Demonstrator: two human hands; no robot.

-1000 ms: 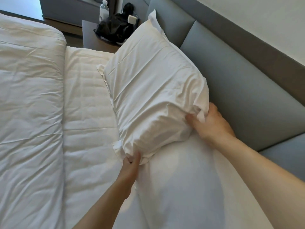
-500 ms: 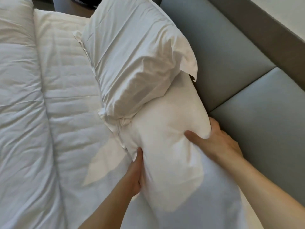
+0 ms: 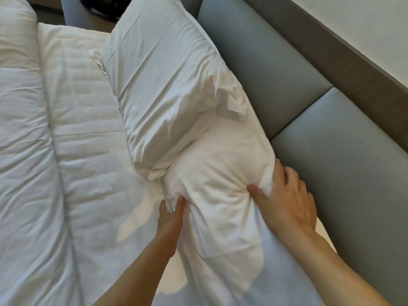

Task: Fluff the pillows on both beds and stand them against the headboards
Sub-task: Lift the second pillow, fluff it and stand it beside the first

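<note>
Two white pillows lie along the grey padded headboard (image 3: pixel 276 69). The far pillow (image 3: pixel 167 85) leans against it, its lower end overlapping the near pillow (image 3: pixel 220 195). My left hand (image 3: pixel 172 219) pinches the near pillow's left edge close to where the two meet. My right hand (image 3: pixel 289 202) grips its right edge beside the headboard, thumb pressed into the fabric and fingers behind it. The near pillow's lower end runs out of view between my forearms.
A white duvet (image 3: pixel 22 151) is folded back on the left, leaving the quilted mattress pad (image 3: pixel 88 129) bare. A nightstand (image 3: pixel 92 16) with a dark bag stands past the bed's far edge. A brown ledge (image 3: pixel 331 47) tops the headboard.
A second ago both hands held the far pillow's lower end. They let it go against the headboard and shifted onto the near pillow, gripping its two sides more tightly now.
</note>
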